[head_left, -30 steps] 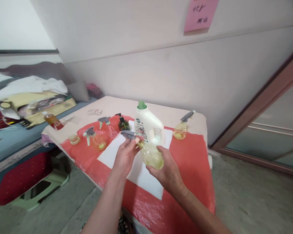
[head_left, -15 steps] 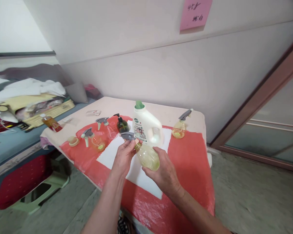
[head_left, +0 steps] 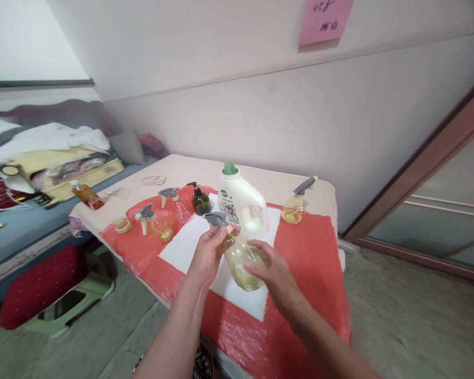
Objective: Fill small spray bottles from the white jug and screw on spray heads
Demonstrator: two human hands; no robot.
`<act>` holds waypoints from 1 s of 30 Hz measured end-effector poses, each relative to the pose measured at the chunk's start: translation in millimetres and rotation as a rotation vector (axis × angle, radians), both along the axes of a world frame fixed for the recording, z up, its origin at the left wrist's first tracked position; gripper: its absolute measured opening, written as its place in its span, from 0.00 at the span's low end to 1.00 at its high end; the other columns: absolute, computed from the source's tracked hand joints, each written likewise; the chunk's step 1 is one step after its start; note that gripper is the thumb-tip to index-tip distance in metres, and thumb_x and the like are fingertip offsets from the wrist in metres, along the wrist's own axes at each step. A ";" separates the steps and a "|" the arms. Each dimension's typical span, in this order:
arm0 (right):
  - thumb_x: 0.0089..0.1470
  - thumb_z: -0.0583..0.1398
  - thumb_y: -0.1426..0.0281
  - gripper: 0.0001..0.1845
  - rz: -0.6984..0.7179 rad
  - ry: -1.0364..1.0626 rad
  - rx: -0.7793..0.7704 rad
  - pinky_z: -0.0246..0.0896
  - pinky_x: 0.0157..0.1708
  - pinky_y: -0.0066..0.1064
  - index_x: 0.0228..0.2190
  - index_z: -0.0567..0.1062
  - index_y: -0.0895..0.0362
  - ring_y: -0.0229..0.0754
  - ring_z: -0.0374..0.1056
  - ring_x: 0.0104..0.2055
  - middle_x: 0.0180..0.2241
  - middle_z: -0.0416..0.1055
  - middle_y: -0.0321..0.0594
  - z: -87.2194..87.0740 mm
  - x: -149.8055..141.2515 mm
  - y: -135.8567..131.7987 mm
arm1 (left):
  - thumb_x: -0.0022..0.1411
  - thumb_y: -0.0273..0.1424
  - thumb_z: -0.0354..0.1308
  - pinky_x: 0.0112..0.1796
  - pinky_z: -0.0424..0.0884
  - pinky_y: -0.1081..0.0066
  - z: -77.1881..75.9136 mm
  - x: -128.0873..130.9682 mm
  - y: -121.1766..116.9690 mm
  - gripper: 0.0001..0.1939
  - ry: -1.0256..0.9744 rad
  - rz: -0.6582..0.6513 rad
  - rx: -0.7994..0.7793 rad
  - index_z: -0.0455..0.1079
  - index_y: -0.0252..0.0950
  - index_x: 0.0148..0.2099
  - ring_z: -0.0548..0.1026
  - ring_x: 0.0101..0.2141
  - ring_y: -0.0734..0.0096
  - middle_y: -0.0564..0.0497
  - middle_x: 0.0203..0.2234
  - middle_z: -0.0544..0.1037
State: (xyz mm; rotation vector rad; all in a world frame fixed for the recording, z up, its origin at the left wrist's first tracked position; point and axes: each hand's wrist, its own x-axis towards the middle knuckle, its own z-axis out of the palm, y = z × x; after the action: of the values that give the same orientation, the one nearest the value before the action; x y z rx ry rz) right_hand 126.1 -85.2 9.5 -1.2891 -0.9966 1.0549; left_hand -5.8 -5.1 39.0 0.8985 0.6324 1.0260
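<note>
A clear yellowish spray bottle with a grey trigger head hangs tilted above the white sheet, its base toward me. Its neck is in the closed fingers of my left hand, just below the trigger. My right hand is at the bottle's right side, fingers apart in front of the clear body; whether they touch it I cannot tell. Behind stands a white detergent jug with a green piece in its mouth. A dark pump bottle is left of the jug.
On the red cover stands another spray bottle at the right. More sprayers and a round pale lid lie left. An amber bottle is at the table's left edge. A red-topped stool stands on the floor.
The spray bottle has moved slightly right and nearer to me, its base swinging lower. My right hand has loosened from around the base, its fingers now spread.
</note>
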 end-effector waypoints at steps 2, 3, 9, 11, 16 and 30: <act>0.46 0.61 0.55 0.26 0.164 0.347 -0.009 0.62 0.44 0.40 0.44 0.71 0.56 0.47 0.69 0.43 0.42 0.73 0.43 1.0 -2.7 -3.1 | 0.54 0.40 0.64 0.42 0.67 0.65 1.2 0.9 -2.2 0.17 -0.020 -0.013 -0.040 0.76 0.30 0.38 0.76 0.37 0.63 0.40 0.38 0.79; 0.48 0.60 0.55 0.24 0.220 0.480 -0.003 0.62 0.44 0.39 0.44 0.71 0.56 0.46 0.69 0.42 0.42 0.73 0.43 -0.1 -5.1 -4.4 | 0.54 0.40 0.64 0.42 0.67 0.64 1.6 1.8 -3.6 0.17 -0.029 -0.007 -0.065 0.76 0.30 0.37 0.76 0.37 0.62 0.40 0.38 0.79; 0.54 0.56 0.58 0.24 0.297 0.700 0.047 0.60 0.48 0.39 0.50 0.69 0.55 0.47 0.67 0.48 0.46 0.72 0.44 -11.8 -20.2 -5.4 | 0.56 0.40 0.62 0.39 0.70 0.64 0.2 8.7 -13.2 0.16 -0.053 0.067 -0.113 0.72 0.31 0.37 0.77 0.38 0.60 0.41 0.34 0.80; 0.54 0.56 0.57 0.26 0.289 0.643 0.063 0.60 0.49 0.41 0.51 0.68 0.55 0.48 0.66 0.50 0.46 0.72 0.44 -10.5 -20.8 -4.1 | 0.57 0.42 0.60 0.37 0.70 0.65 0.0 9.1 -15.4 0.16 -0.035 0.110 -0.078 0.70 0.33 0.38 0.77 0.35 0.62 0.43 0.32 0.80; 0.53 0.56 0.53 0.28 0.268 0.369 0.078 0.57 0.52 0.45 0.52 0.67 0.53 0.50 0.63 0.53 0.51 0.69 0.44 -1.4 -12.0 -0.7 | 0.57 0.42 0.60 0.35 0.70 0.67 0.3 8.1 -15.9 0.16 0.005 0.265 0.000 0.68 0.34 0.37 0.77 0.31 0.65 0.47 0.29 0.79; 0.43 0.63 0.58 0.36 0.236 -0.063 0.075 0.64 0.46 0.38 0.53 0.60 0.50 0.46 0.66 0.49 0.49 0.68 0.39 10.5 -6.0 -7.0 | 0.55 0.38 0.63 0.42 0.69 0.64 6.3 0.5 -6.5 0.15 -0.080 0.050 -0.110 0.73 0.32 0.41 0.76 0.42 0.59 0.42 0.37 0.80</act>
State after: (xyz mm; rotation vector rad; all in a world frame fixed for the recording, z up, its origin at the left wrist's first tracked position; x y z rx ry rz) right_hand 120.0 -92.3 20.0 -1.1694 -1.2473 1.1491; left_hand -5.3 -11.6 45.3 0.7455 0.6401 1.0565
